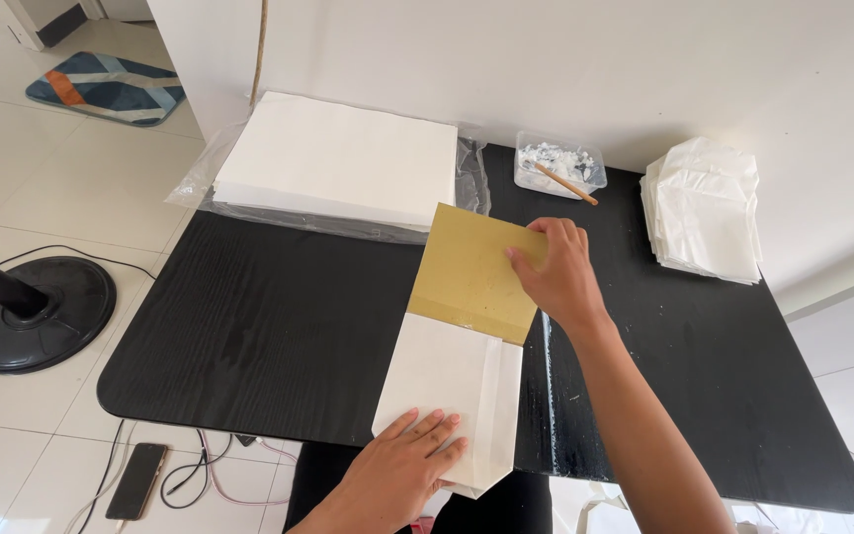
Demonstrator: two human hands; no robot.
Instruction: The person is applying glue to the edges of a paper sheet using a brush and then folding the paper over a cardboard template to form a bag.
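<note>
- Pressing flat on the near end of a folded white paper sheet (pixel 452 391), the left hand (pixel 402 465) lies palm down with fingers spread, gripping nothing; the sheet's near corner hangs just over the near edge of the black table (pixel 249 326).
- At the sheet's far end, the right hand (pixel 555 277) rests on a mustard-yellow card (pixel 467 272), fingers bent onto its right edge; whether the thumb is tucked beneath the card cannot be told.
- The card partly lies inside or over the sheet's far end, and a folded flap runs along the sheet's right side.
- By my reading, the step in hand is forming the sheet around the card, one hand steadying the paper while the other sets or shifts the card.
- The next move seems to call for firm downward pressure at the near end, so that the paper does not slip off the table edge, and an even, straight motion of the card.
- Counted: one sheet in work and one card.
- Beyond the card, against the wall, lies one stack of plain white sheets (pixel 338 158) on clear plastic wrap.
- Right of that stack stands one clear tub (pixel 558 163) of white paste with one wooden stick (pixel 567 184) in it.
- Farther right of the card sits one pile of finished white bags (pixel 704 208); their number cannot be counted.
</note>
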